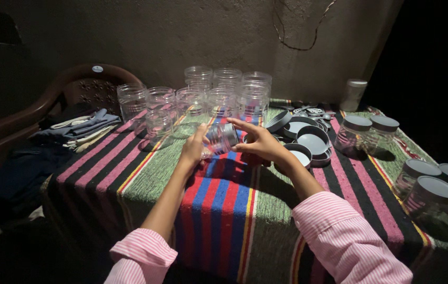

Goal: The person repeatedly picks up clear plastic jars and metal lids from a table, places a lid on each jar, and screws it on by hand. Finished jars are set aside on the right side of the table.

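From the head camera, both hands meet over the middle of a striped cloth [218, 210] that covers the table. Between them lies a clear plastic jar [220, 140], held just above the cloth and tipped on its side. Its long axis runs roughly left to right, sloping slightly; which end is the mouth cannot be told. The left hand [194, 149] closes its fingers on the jar's left end. The right hand [259, 142] grips the right end, fingers curled over the top. Behind them stands a cluster of empty clear jars [218, 94]. Just right of the right hand lies a heap of grey lids [308, 138], and farther right stand lidded jars [368, 131].
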